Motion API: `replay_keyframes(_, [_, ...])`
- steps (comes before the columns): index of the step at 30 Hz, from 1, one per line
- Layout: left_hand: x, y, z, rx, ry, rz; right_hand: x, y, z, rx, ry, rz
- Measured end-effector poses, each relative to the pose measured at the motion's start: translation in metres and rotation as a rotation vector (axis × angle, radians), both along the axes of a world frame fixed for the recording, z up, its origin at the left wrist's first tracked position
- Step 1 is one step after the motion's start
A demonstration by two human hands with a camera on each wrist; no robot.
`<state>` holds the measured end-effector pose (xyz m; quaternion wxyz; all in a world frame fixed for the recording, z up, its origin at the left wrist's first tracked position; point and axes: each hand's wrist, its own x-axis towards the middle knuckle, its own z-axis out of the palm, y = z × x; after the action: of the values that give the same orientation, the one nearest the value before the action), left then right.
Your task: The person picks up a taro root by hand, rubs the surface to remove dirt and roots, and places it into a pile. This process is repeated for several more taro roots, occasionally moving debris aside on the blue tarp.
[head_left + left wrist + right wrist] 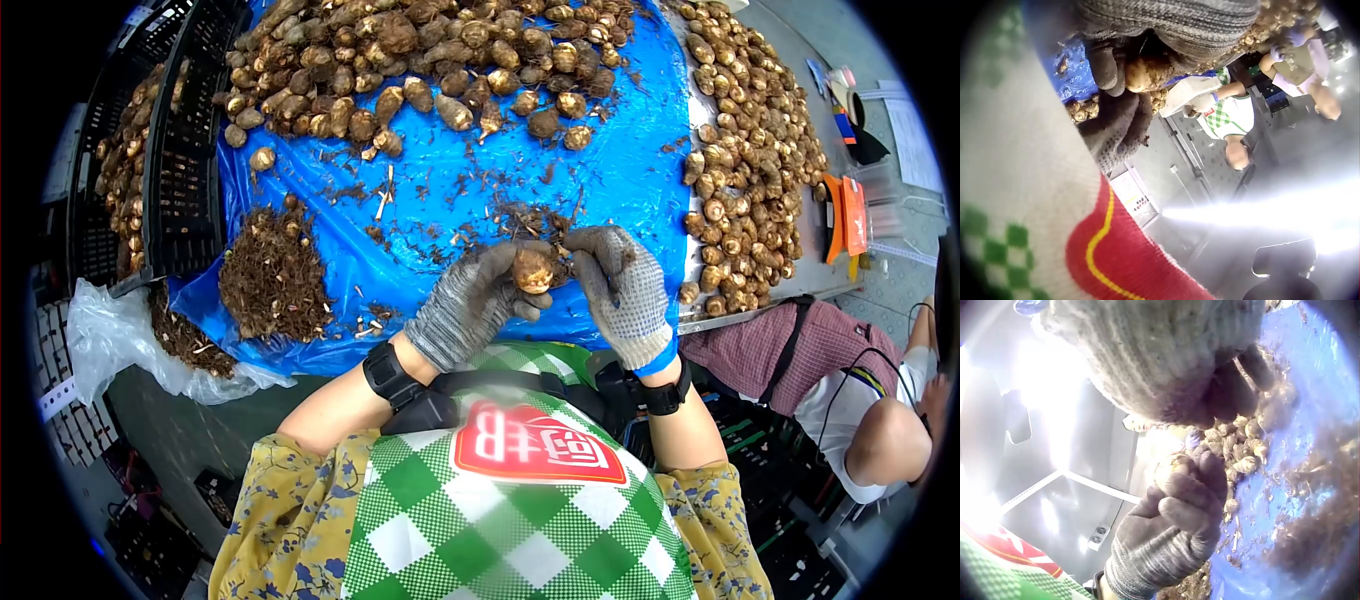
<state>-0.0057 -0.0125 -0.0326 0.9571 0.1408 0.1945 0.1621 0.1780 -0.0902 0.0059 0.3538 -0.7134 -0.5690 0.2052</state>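
Observation:
My gloved left hand (468, 305) grips a brown taro-like corm (533, 270) between thumb and fingers, over the near part of the blue sheet (420, 200). In the right wrist view the left hand (1166, 531) has its fingers curled round the corm (1175, 467). My gloved right hand (625, 292) is just right of the corm, its fingers bent and its fingertips close to the corm's side; whether they touch it is unclear. In the left wrist view the corm (1146, 74) shows a pale, cleaned face beneath the grey glove (1175, 25).
Brown corms (400, 40) are heaped at the sheet's far side, cleaner ones (750, 160) on the metal table at right. A pile of root fibres (272, 270) and black crates (185, 150) stand left. An orange tool (853, 215) lies at right, near a seated person (780, 355).

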Motion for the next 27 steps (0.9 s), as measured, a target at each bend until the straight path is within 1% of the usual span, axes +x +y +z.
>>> replay_keyframes(3, [0.003, -0.001, 0.005, 0.116, 0.140, -0.007, 0.000, 0.000, 0.018, -0.101, -0.013, 0.176])
replay_keyframes(6, [0.001, 0.002, 0.007, 0.521, 0.162, -0.141, -0.014, 0.010, 0.037, -0.238, -0.284, 0.222])
replay_keyframes(7, [0.000, 0.003, 0.008, 0.655, 0.168, -0.186, -0.013, 0.013, 0.039, -0.352, -0.316, 0.274])
replay_keyframes(8, [-0.001, 0.004, 0.009, 0.790, 0.174, -0.231, -0.014, 0.013, 0.038, -0.342, -0.169, 0.311])
replay_keyframes(9, [-0.001, 0.004, 0.011, 0.770, 0.188, -0.242, -0.015, 0.013, 0.036, -0.332, -0.021, 0.347])
replay_keyframes(10, [-0.001, 0.004, 0.014, 0.749, 0.203, -0.253, -0.017, 0.011, 0.031, -0.203, -0.021, 0.368])
replay_keyframes(11, [0.000, 0.002, 0.019, 0.574, 0.224, -0.230, -0.020, 0.009, 0.026, -0.075, -0.029, 0.389])
replay_keyframes(12, [0.001, 0.000, 0.022, 0.399, 0.244, -0.206, -0.018, 0.005, 0.023, -0.148, 0.040, 0.299])
replay_keyframes(14, [0.001, 0.001, 0.011, 0.144, 0.144, -0.107, -0.010, -0.002, 0.020, -0.291, 0.172, 0.119])
replay_keyframes(15, [-0.001, 0.002, 0.004, 0.017, 0.095, -0.055, -0.009, -0.001, 0.015, -0.113, 0.268, 0.030])
replay_keyframes(16, [-0.002, 0.003, 0.001, 0.022, 0.113, -0.075, -0.005, 0.000, 0.009, 0.026, 0.092, -0.045])
replay_keyframes(18, [-0.004, 0.004, -0.005, 0.032, 0.147, -0.122, -0.001, -0.003, 0.011, -0.067, 0.114, -0.068])
replay_keyframes(21, [-0.003, 0.000, -0.016, -0.142, 0.067, -0.095, -0.021, -0.002, 0.022, 0.028, 0.348, 0.075])
replay_keyframes(22, [-0.004, 0.000, -0.014, 0.466, 0.227, -0.128, -0.025, -0.003, 0.022, -0.045, 0.278, 0.161])
replay_keyframes(24, [-0.005, 0.000, -0.002, 1.705, 0.493, -0.150, -0.035, 0.000, 0.017, 0.007, 0.240, 0.273])
replay_keyframes(25, [-0.003, 0.000, 0.014, 1.438, 0.655, -0.397, -0.035, 0.000, 0.018, -0.020, 0.322, 0.257])
replay_keyframes(26, [-0.011, 0.001, -0.006, 1.447, 0.404, -0.246, -0.031, -0.004, 0.023, -0.045, 0.384, 0.222])
replay_keyframes(27, [-0.012, -0.004, -0.001, 1.062, 0.361, -0.310, -0.030, -0.009, 0.028, -0.030, 0.417, 0.192])
